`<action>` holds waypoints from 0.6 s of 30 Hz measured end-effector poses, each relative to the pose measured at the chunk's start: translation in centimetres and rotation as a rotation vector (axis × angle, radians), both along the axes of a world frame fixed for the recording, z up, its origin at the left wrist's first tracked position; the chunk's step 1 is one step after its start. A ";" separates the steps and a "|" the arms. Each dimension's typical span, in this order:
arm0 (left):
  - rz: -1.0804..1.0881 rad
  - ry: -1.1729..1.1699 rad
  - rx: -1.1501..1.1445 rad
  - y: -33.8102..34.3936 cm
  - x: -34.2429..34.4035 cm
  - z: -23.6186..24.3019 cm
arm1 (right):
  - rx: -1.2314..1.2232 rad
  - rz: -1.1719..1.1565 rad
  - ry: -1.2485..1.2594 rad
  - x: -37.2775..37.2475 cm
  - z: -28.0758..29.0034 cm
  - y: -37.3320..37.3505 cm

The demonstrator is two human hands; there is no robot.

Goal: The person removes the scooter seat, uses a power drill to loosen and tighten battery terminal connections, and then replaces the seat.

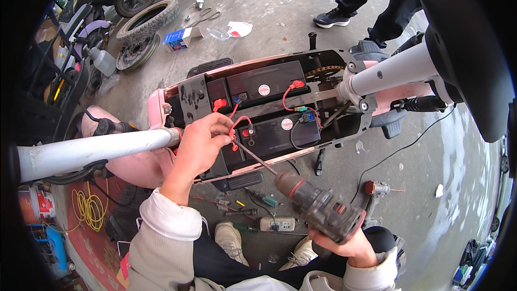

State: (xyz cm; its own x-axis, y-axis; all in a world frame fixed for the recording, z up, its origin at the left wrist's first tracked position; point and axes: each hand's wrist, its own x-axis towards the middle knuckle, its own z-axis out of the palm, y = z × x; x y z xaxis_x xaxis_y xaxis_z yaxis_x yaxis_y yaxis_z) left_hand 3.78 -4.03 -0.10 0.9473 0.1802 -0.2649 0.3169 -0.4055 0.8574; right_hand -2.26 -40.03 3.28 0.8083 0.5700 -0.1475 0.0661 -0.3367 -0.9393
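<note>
Several black batteries lie in the open floor compartment of a pink electric scooter, with red and black leads on their terminals. My left hand reaches over the near left battery, its thumb and fingers pinched on a red wire beside a terminal. In my right hand is a dark, worn power drill, gripped by its handle. A long thin screwdriver bit runs from the drill to the terminal area by my left fingertips. Its very tip is hard to make out there.
Beyond the scooter are a loose tyre, a blue box and a standing person's legs. Near my shoes lie a power strip and a green-handled screwdriver. Another power tool rests at right, by a black cable.
</note>
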 end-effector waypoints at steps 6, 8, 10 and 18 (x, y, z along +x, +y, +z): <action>0.016 -0.048 0.043 1.1 0.0 0.4 | -0.011 0.034 0.085 -0.1 0.6 0.9; 0.010 -0.068 0.071 1.2 0.0 0.0 | 0.001 -0.021 0.200 -0.1 1.0 1.3; -0.019 -0.072 0.106 0.8 0.4 -0.4 | -0.047 0.020 0.097 0.0 1.3 1.3; -0.006 -0.086 0.198 1.5 0.0 -0.9 | -0.139 0.018 0.090 0.4 2.3 3.0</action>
